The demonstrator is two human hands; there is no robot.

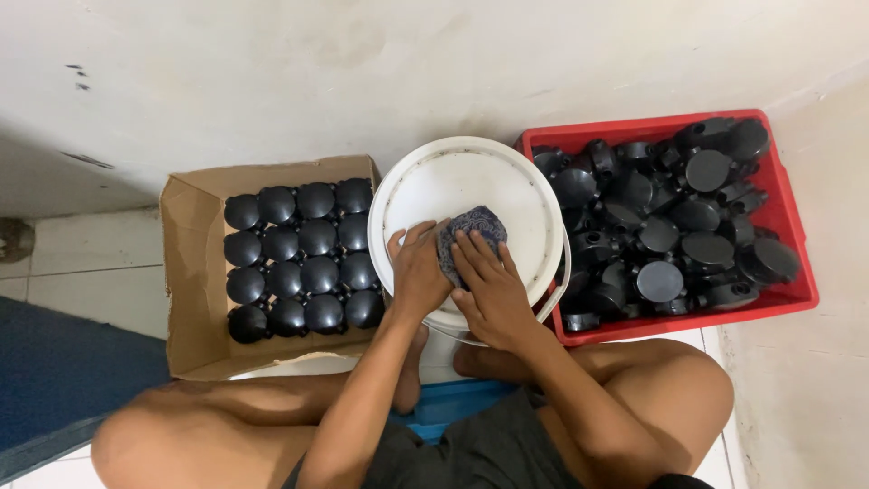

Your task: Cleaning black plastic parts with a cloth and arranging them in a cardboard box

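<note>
A white bucket lid (471,177) sits upturned in front of me. On its near part lies a dark blue patterned cloth (474,225). My left hand (418,272) grips the cloth's left side, and my right hand (489,285) presses flat on it from the right, fingers spread. What the cloth wraps is hidden. A cardboard box (186,272) at my left holds neat rows of round black caps (299,258). The red plastic crate (787,303) at my right is piled with loose black round junction boxes (670,217).
I sit cross-legged on a tiled floor against a white wall (362,72). My knees flank a blue object (457,403) under the bucket. A dark blue mat (63,371) lies at the left.
</note>
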